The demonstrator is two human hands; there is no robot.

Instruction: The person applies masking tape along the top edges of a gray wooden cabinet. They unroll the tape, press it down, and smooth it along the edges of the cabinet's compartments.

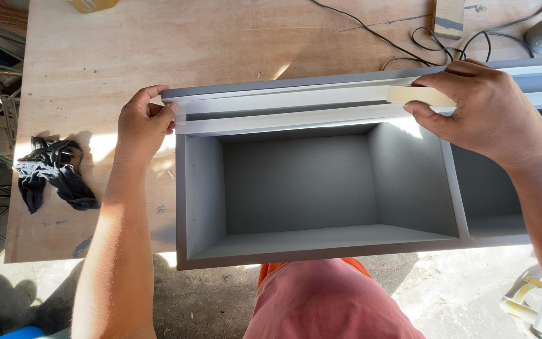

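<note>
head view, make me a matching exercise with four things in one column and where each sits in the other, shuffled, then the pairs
Things:
1. left hand
2. right hand
3. black cloth
4. black cables

Places:
A. crumpled on the plywood table, left of the grey cabinet
B. pressing a pale block on the cabinet's top rail
C. gripping the cabinet's left corner
D. lying on the table beyond the cabinet

Pairs: 1-C, 2-B, 3-A, 4-D
</note>
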